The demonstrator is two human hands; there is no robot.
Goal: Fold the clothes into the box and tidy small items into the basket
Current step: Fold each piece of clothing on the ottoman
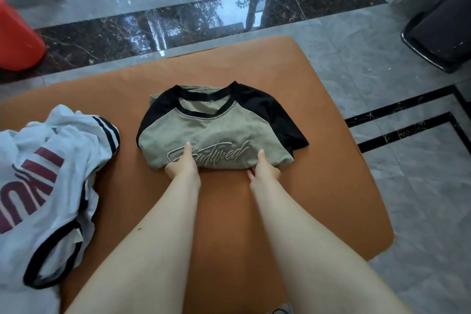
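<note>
Two bare forearms, no sleeves, left hand (pixel 182 166), right hand (pixel 263 169), small mole on left forearm

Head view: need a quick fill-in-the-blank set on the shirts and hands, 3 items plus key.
1. Both hands grip the near edge of the folded olive T-shirt with ____ sleeves.
2. The crumpled white T-shirt with dark red lettering lies to the ____ of the folded one.
3. The thumbs of the left hand and right hand lie ____ the folded fabric.

Missing words: black; left; on top of
</note>
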